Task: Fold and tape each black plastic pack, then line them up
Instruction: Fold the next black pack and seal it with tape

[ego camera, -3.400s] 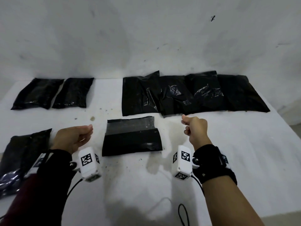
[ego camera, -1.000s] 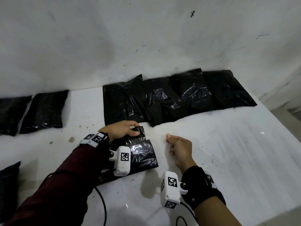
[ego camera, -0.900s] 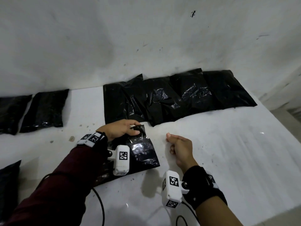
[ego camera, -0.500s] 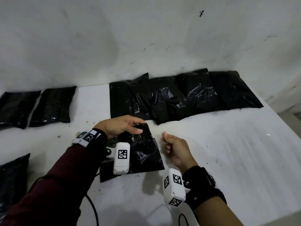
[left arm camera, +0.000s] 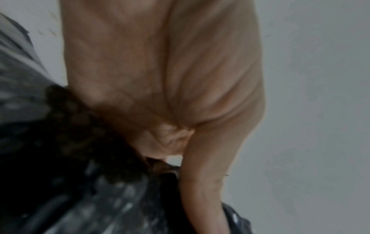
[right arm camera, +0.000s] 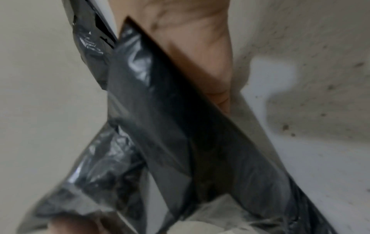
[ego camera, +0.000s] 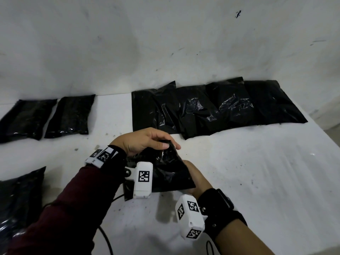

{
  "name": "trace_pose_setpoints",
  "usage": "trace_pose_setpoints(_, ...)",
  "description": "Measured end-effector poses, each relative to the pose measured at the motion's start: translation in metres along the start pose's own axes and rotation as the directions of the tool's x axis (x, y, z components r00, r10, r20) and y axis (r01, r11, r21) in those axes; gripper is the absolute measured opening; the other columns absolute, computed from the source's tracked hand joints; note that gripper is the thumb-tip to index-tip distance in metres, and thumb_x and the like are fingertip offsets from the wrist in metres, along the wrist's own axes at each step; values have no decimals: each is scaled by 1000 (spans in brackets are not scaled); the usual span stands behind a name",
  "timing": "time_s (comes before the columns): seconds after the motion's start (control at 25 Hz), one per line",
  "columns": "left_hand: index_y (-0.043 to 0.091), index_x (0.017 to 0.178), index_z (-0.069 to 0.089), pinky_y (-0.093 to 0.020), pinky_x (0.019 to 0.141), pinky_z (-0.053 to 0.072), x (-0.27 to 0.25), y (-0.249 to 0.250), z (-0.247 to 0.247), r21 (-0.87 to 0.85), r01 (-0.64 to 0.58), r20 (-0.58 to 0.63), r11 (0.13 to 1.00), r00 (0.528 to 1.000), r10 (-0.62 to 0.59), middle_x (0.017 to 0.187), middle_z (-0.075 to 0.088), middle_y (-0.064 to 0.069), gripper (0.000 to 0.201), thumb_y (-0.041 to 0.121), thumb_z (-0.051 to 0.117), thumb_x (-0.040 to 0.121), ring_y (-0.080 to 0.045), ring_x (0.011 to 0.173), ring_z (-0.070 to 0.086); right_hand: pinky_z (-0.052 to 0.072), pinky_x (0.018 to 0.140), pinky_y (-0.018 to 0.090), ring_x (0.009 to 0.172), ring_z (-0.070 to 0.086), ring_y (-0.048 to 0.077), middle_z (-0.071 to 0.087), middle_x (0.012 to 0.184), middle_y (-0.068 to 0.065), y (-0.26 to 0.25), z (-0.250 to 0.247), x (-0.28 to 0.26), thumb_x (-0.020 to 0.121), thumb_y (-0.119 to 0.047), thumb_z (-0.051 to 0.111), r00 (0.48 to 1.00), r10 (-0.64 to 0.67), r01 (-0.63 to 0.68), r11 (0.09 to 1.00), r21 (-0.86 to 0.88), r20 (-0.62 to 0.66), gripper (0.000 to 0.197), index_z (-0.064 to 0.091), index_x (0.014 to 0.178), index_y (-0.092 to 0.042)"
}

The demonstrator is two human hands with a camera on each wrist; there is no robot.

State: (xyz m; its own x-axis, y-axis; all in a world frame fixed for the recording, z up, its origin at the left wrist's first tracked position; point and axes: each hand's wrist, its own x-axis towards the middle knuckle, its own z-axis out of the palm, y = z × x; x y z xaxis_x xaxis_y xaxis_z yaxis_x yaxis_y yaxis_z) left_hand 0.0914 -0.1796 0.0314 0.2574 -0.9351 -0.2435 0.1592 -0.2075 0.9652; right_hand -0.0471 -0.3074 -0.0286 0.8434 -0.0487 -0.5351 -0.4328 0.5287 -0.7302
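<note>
Left hand (ego camera: 145, 142) pinches top corner of black pack (ego camera: 165, 173); right hand (ego camera: 197, 178) grips its right edge from beneath, above worktop (ego camera: 257, 181).

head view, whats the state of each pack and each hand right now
pack in hand: lifted at its far end, gripped by both hands
left hand: pinches the pack's top edge
right hand: holds the pack's right side from beneath
row of packs: lying overlapped along the wall
two packs: lying flat, side by side
</note>
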Motion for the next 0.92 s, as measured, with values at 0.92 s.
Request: trace_pose_setpoints(0.92, 14, 93, 66, -14, 64, 44, -19, -23, 8, 107, 110, -795, 988, 606, 18, 85, 62, 5, 8, 16, 60, 89, 1, 76, 55, 57, 67, 29, 67, 70, 21, 72, 75, 12, -33, -12, 5, 77, 4, 68, 995, -34, -4, 929, -371, -95, 6, 70, 82, 1)
